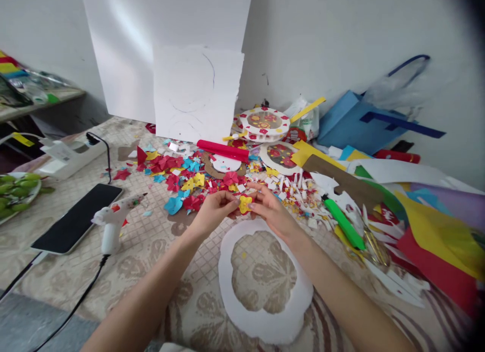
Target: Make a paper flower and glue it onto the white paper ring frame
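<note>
A small yellow paper flower (245, 204) is pinched between the fingertips of both hands, over the near edge of the paper scraps. My left hand (220, 208) is closed on its left side, and my right hand (271, 208) grips it from the right. A bit of red shows behind the yellow petals. Just below my hands lies a white scalloped ring (227, 286) with a flower-shaped opening, flat on the patterned cloth. Red, yellow and blue paper flowers (174, 205) are heaped beyond my left hand.
A white glue gun (111, 231) and a black phone (79, 218) lie at left. Decorated round fans (265, 120) stand at the back. To the right are a green cutter (344, 223), scissors (373, 243) and coloured sheets (435, 236). A white board (199, 94) leans against the wall.
</note>
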Demonstrator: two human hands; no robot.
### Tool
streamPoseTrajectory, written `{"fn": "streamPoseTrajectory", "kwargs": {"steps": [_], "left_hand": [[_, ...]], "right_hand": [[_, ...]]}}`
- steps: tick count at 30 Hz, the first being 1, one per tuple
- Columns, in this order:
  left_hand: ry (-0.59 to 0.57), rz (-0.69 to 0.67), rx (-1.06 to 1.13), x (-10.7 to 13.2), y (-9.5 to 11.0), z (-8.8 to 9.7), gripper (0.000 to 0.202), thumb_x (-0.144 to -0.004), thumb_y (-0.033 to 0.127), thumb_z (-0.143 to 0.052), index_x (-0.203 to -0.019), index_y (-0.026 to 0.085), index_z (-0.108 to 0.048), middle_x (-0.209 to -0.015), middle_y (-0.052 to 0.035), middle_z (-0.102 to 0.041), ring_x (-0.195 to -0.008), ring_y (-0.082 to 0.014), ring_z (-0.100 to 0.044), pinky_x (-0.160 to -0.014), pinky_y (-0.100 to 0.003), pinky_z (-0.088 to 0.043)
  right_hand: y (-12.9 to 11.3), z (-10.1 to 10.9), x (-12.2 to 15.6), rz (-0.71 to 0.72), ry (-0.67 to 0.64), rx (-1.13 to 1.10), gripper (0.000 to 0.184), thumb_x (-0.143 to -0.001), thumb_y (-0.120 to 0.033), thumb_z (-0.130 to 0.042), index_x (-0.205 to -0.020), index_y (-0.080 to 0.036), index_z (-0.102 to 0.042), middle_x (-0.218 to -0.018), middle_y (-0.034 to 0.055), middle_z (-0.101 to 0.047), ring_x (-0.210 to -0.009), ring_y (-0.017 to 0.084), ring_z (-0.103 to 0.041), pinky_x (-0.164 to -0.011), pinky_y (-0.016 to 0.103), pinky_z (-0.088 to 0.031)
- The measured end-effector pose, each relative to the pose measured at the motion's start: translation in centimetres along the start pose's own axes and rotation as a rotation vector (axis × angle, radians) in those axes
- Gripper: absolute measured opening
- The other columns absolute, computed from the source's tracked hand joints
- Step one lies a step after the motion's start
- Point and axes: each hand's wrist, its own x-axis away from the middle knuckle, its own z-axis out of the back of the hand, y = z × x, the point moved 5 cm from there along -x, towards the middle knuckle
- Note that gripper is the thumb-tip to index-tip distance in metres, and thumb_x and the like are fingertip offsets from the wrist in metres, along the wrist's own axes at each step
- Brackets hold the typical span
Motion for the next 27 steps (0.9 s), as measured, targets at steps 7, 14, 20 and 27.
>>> {"fn": "streamPoseTrajectory", "kwargs": {"steps": [7, 14, 20, 27], "left_hand": [[-0.012, 0.005, 0.025, 0.03, -0.1, -0.07, 0.025, -0.073, 0.034, -0.069, -0.074, 0.013, -0.056, -0.064, -0.0017, -0.066, -0.058, -0.01, -0.061, -0.057, -0.021, -0.049], [-0.028, -0.004, 0.017, -0.05, -0.28, -0.26, 0.021, -0.074, 0.03, -0.067, -0.074, 0.013, -0.056, -0.063, -0.0013, -0.065, -0.057, -0.0097, -0.061, -0.056, -0.021, -0.049], [-0.025, -0.005, 0.022, -0.08, -0.31, -0.28, 0.018, -0.074, 0.028, -0.067, -0.074, 0.013, -0.056, -0.061, -0.0001, -0.063, -0.056, -0.0092, -0.06, -0.055, -0.021, -0.048], [0.008, 0.023, 0.041, 0.15, 0.06, -0.22, 0.018, -0.074, 0.027, -0.067, -0.073, 0.013, -0.056, -0.06, -0.0004, -0.064, -0.055, -0.0089, -0.059, -0.055, -0.02, -0.047]], "right_hand": [[0.08, -0.13, -0.06, 0.023, -0.017, -0.014, 0.051, -0.069, -0.017, -0.064, -0.116, -0.025, -0.048, -0.089, -0.0002, -0.056, -0.075, 0.013, -0.054, -0.057, 0.023, -0.042], [0.58, -0.11, -0.14, 0.029, -0.004, 0.011, 0.048, -0.071, -0.018, -0.063, -0.116, -0.024, -0.048, -0.085, -0.0015, -0.056, -0.069, 0.011, -0.053, -0.057, 0.023, -0.042], [0.15, -0.19, 0.03, 0.013, 0.009, 0.027, 0.045, -0.072, -0.021, -0.062, -0.115, -0.024, -0.049, -0.085, -0.0016, -0.056, -0.068, 0.011, -0.053, -0.057, 0.024, -0.043], [-0.2, -0.17, 0.17, 0.0, 0.005, -0.013, 0.045, -0.071, -0.02, -0.06, -0.115, -0.025, -0.05, -0.087, -0.0013, -0.054, -0.072, 0.012, -0.054, -0.058, 0.024, -0.043]]}}
